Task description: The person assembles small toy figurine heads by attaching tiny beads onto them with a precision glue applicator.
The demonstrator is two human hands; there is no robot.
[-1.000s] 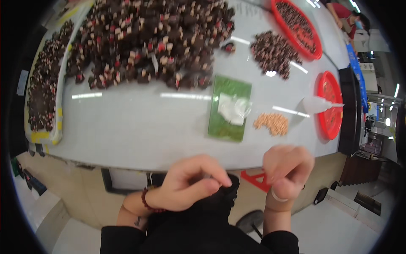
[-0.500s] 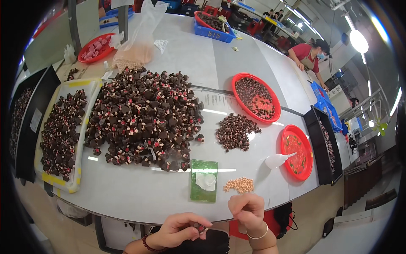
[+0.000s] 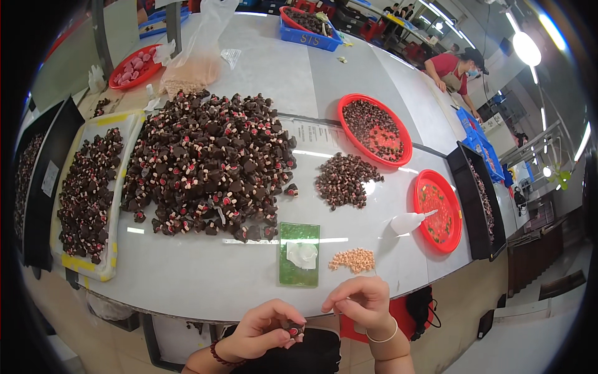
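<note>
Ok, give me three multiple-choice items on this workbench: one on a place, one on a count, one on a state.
1. Where does the green pad lie?
A. Between the big pile of dark parts and the table's near edge
B. Inside a red tray
C. On the floor

2. How many round red trays stand on the right half of the near table?
A. None
B. Two
C. Five

3. What is the left hand doing?
A. Lying flat on the table
B. Pinching a small dark part with a red spot
C. Holding the white squeeze bottle

Key: 1 A, the pad sits just below the pile, near the hands. 2 B, one tray holds dark parts, the other is nearly bare. 3 B, fingers close round the part below the table edge, while the bottle lies on the table untouched.
</note>
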